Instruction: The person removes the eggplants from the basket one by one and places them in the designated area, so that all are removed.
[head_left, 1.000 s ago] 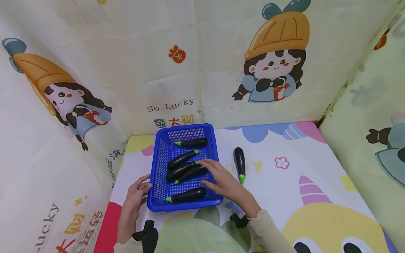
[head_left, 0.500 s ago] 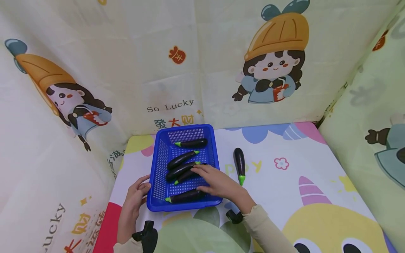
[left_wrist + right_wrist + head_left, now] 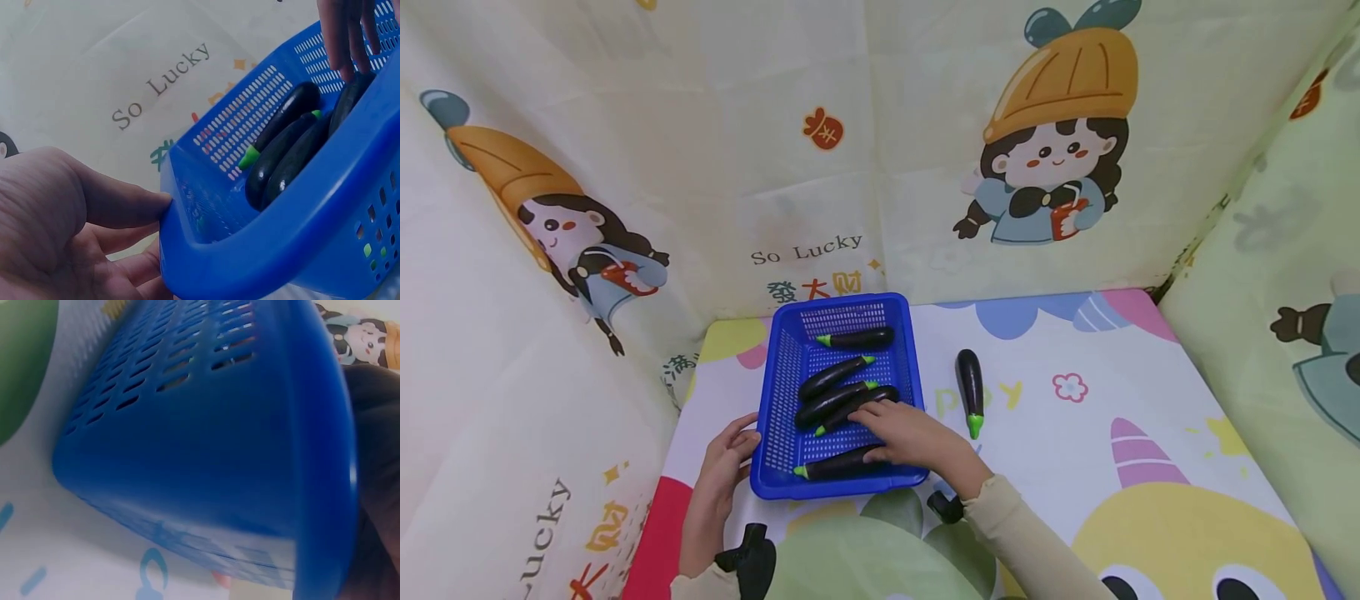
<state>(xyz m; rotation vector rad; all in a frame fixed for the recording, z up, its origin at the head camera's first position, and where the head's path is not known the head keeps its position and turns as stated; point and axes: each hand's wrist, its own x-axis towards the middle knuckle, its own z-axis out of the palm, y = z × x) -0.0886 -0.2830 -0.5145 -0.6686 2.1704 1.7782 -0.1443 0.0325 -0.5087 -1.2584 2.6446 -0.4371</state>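
Note:
A blue plastic basket with slotted walls stands on the table, holding several dark eggplants with green caps. At its left side my left hand grips the rim, thumb on the corner and fingers curled below. My right hand reaches over the right rim, fingers and thumb spread apart. Its thumb lies over the right end of the nearest eggplant; its fingertips come right up to the eggplant behind. In the right wrist view, the basket wall hides most of that hand.
Another eggplant lies on the printed tablecloth, right of the basket. Behind the table hangs a patterned cloth wall, with further cloth at left and right. Black straps with mounts sit at both wrists.
My right hand has moved left and lower into the basket, thumb now over the nearest eggplant. The left hand keeps its place on the rim. The eggplants lie as before.

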